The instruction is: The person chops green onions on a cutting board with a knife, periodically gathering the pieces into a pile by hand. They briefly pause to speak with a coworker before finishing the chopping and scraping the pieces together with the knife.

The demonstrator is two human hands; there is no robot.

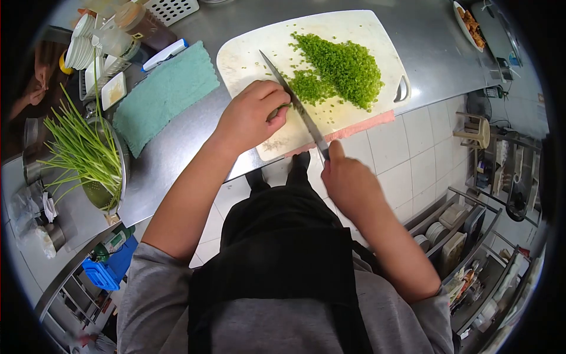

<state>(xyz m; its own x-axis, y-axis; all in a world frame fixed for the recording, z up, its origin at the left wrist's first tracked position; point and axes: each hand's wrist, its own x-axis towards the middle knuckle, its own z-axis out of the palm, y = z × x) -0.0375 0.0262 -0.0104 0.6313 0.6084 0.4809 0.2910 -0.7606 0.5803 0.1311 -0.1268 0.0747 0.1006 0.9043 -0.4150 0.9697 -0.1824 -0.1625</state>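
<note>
My right hand [351, 183] is wrapped round the handle of a long kitchen knife [305, 118], whose blade slants up and left across the white cutting board [244, 59]. Beside the blade, my left hand [250, 115] is closed with curled fingers on the board's left part. A bit of green onion [277, 111] shows under its fingertips; most of it is hidden by the hand. Right of the knife lies a big heap of finely chopped green onion [348, 68], with loose bits scattered around it.
A colander [124, 171] of long green onions [82, 141] stands at left. A green cloth [168, 97] lies by the board, a pink cloth [362, 124] under its near edge. Another person's hands [35, 91] show far left. A plate of food [470, 26] sits at right.
</note>
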